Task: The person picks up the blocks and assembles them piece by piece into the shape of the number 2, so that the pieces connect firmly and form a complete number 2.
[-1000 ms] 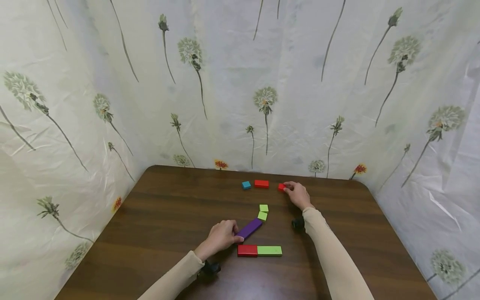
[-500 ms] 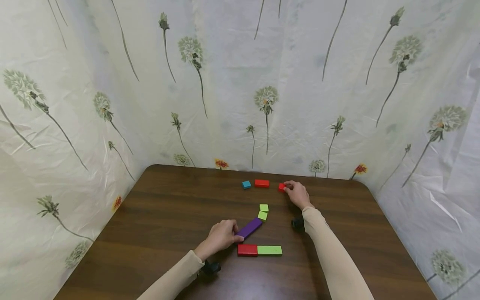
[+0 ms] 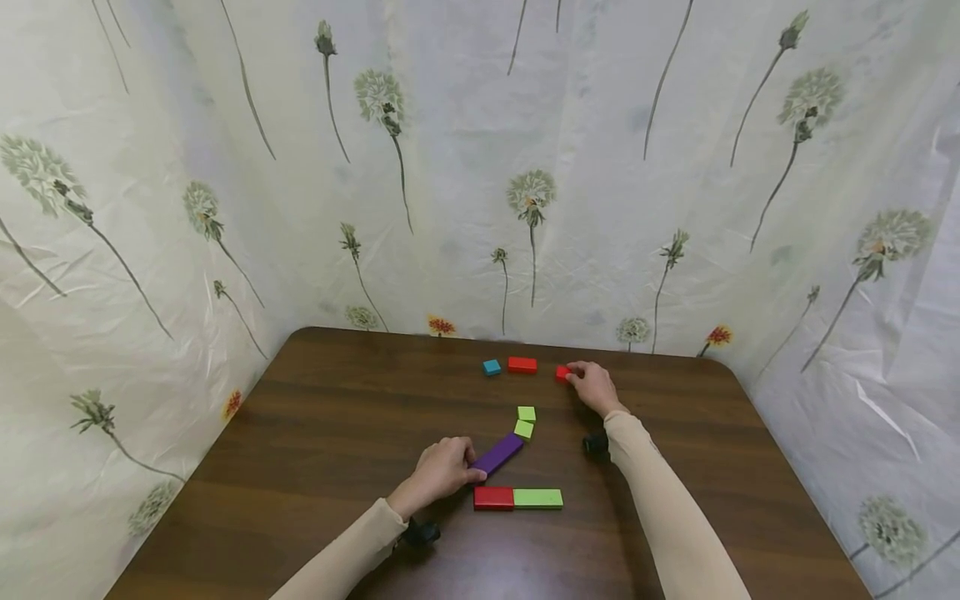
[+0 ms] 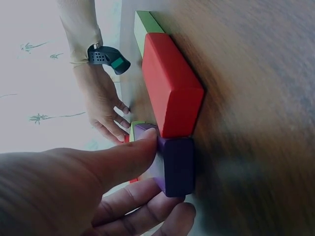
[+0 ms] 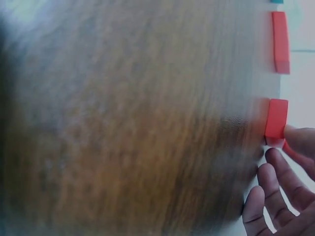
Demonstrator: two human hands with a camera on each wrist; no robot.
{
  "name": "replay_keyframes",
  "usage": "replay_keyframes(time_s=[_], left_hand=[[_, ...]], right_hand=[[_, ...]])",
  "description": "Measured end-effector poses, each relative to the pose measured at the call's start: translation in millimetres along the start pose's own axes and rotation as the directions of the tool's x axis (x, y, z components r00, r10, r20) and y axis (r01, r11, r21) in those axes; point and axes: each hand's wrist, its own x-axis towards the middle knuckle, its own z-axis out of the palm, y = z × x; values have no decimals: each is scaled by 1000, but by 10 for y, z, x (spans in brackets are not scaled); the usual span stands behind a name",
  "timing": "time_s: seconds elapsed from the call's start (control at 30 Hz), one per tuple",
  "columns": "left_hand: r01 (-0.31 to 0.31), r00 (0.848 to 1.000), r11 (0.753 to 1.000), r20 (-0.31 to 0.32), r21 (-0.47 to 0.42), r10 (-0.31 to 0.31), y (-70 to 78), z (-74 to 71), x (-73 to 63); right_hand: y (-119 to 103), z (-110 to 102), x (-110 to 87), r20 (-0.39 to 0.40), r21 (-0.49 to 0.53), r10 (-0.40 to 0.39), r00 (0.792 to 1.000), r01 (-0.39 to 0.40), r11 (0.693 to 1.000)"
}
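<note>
**Two-handed hold, no shift to record**

Change: none legible over the last second; hands and blocks keep their places, and only the head view tips slightly. Meaning, as a judgement: the arranging is at a standstill, with both grips kept in place.

Item 1: purple bar block [image 3: 498, 454], lying flat and slanting across the table [image 3: 360, 392], its far end just beside the nearer lime-green cube [image 3: 524, 430]. Left hand [image 3: 441, 467]: thumb and fingers pinching the bar's near end from opposite sides.

Item 2: small red block [image 3: 562, 373], far side of the table, rightmost in its row. Right hand [image 3: 596, 388]: thumb and forefinger pinching its right end; remaining fingers loosely bent, holding nothing.

Item 3: farther lime-green cube [image 3: 527, 414], set at an angle to its twin; whether their corners touch cannot be told.

Item 4: red rectangular block [image 3: 493, 498] and lime-green bar block [image 3: 537, 498], end to end and touching, nearest the person, apart from the purple bar.

Item 5: blue block [image 3: 491, 367] and longer red block [image 3: 522, 365], left of the small red one, a gap between each.

Fittings: black wrist cameras, left [image 3: 422, 533] and right [image 3: 597, 444]; cream sleeves [image 3: 675, 508]; dandelion-print curtain [image 3: 465, 125] behind.
</note>
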Motion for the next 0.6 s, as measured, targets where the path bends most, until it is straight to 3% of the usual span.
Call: replay_keyframes(time_s=[0.6], left_hand=[[-10,1000,1000,-9,9,10,8,-13,-12]], right_hand=[[-3,7,-1,43,-4,7,999,-7,1000]])
